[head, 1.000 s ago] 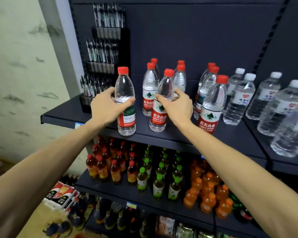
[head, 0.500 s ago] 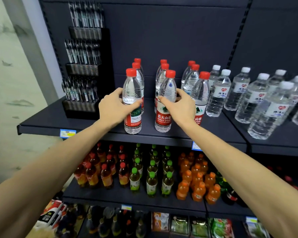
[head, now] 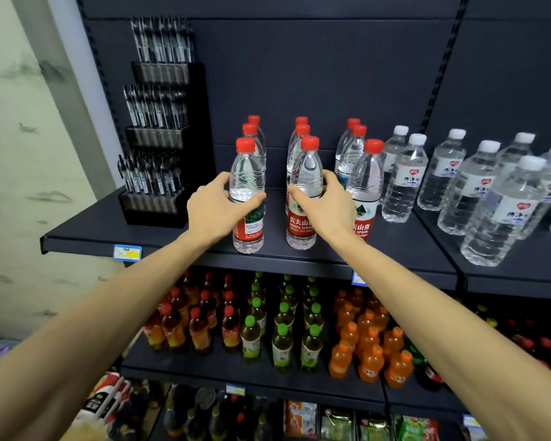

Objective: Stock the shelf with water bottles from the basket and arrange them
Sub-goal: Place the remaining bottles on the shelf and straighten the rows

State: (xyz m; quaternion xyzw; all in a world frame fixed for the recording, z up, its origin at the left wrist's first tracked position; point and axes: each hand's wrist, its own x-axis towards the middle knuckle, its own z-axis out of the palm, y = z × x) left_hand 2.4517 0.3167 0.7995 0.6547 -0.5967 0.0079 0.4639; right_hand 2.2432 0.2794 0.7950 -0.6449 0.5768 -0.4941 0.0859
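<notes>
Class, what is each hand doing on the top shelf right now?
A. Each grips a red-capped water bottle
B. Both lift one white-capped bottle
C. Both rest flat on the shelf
A: the left hand and the right hand each curl round an upright red-capped bottle.

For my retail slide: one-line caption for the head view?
Left hand and right hand each grip a red-capped water bottle upright on the shelf.

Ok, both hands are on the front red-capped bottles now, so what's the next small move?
Probably turn the left bottle with the left hand: its label shows the back panel, while the bottle gripped by the right hand faces forward. Both stand upright on the shelf.
</notes>
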